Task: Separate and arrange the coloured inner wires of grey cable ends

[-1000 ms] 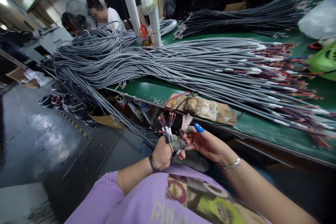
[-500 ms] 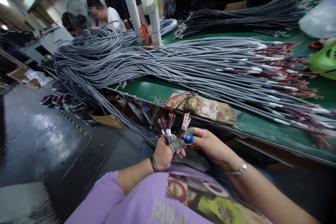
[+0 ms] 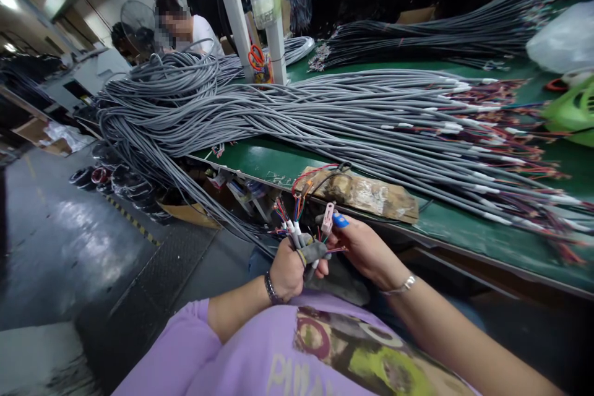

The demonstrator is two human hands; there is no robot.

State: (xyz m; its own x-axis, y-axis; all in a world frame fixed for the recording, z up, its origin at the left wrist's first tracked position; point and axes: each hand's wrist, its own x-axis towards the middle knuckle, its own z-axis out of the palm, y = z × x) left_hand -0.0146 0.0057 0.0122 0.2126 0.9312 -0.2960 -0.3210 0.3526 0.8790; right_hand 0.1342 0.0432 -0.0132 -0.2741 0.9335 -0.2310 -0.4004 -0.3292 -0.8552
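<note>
My left hand (image 3: pixel 288 269) is closed around several grey cables (image 3: pixel 297 238), with grey covers on its fingers. White sleeves (image 3: pixel 290 225) mark the cable ends, where thin coloured wires (image 3: pixel 297 207) fan out toward the bench. Close beside it, my right hand (image 3: pixel 359 241) has its fingers pinched, with a blue wrap (image 3: pixel 341 220) on one of them. A pink clip-like tool (image 3: pixel 328 218) with holes stands upright at those fingertips and appears gripped by them. Several loose coloured wires (image 3: pixel 336 250) run between the two hands; their exact contact is partly hidden.
Long grey cables (image 3: pixel 288 114) cover the green bench (image 3: pixel 253 161). A taped wooden block (image 3: pixel 366 193) with red and black leads lies at its near edge. White posts (image 3: pixel 277 43) rise behind. A person (image 3: pixel 199 34) sits at the back left; a green basket (image 3: pixel 570 111) stands at the right.
My right hand has shifted slightly down and left, and its blue-wrapped finger now lies beside the pink tool. The left hand's cables have tilted a little leftward.
</note>
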